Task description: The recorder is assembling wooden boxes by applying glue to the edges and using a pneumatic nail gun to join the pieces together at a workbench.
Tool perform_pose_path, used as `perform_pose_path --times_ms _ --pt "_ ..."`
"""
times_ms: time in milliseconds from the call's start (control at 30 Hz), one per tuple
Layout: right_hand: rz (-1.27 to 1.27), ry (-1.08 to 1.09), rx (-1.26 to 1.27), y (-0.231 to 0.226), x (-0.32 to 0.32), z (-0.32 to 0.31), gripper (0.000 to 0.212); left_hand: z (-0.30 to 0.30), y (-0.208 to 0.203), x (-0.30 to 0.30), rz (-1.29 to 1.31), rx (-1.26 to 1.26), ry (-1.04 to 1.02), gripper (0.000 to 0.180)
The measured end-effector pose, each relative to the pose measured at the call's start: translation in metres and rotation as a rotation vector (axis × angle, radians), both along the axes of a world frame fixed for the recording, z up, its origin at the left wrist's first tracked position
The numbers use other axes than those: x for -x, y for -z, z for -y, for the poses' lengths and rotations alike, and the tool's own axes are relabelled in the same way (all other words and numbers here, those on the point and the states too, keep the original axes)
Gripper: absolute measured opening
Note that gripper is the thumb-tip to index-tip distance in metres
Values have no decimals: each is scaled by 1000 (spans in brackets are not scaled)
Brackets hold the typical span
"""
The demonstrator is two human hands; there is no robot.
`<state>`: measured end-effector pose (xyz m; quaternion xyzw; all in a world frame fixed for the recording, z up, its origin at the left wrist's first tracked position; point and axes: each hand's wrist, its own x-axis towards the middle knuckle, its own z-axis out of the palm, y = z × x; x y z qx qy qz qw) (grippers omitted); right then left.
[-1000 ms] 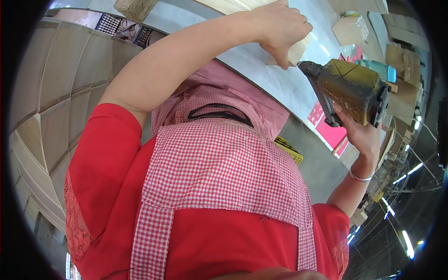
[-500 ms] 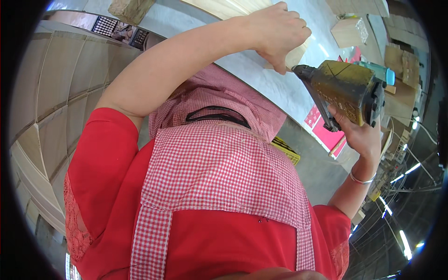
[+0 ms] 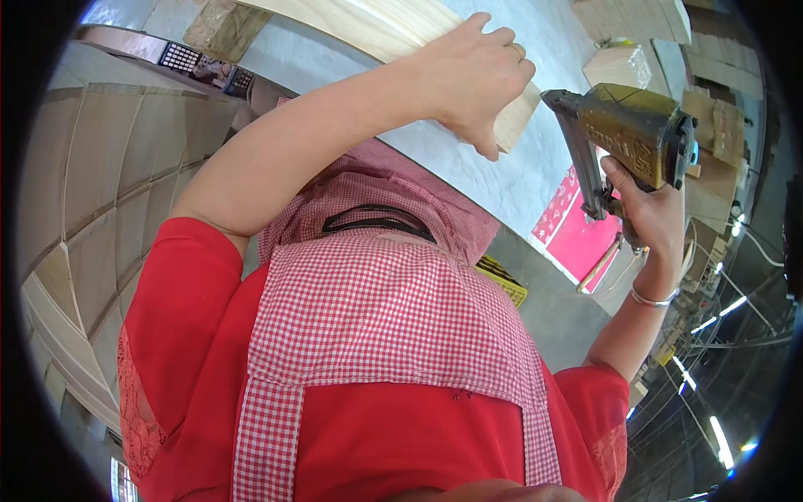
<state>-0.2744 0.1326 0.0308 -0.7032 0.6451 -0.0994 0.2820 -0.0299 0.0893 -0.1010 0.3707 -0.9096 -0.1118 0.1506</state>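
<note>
Both occupied: left grip (image 3: 481, 88) spread over the end of the pale wood (image 3: 516, 125), grasping it above the worktop (image 3: 493, 180); right grip (image 3: 654, 213) wrapped round the handle of the yellow-and-black nail gun (image 3: 626, 125). Nose just beside that end; impossible to tell whether touching. Best to steady the wood firmly, square the nose to it, and keep thumb and fingertips out of the firing line before any squeeze. Compared with half a second ago, nose farther from the left thumb, nearer the end's far corner; more of the pale wood showing at upper left.
</note>
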Motion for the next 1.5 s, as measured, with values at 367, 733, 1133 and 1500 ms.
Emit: perform_pose_path --times_ms 367,733,1133,1500 --pt "-14 -6 -69 -3 1 15 40 -2 4 1 -21 -23 0 78" --pt "143 373 175 15 45 -35 34 14 4 -39 -139 69 31 66" --pt "-473 646 370 187 207 -132 60 90 -102 -34 -592 -360 -310 34" --pt "-46 754 546 152 122 -13 76 -60 31 -35 -1474 -1083 -837 31"
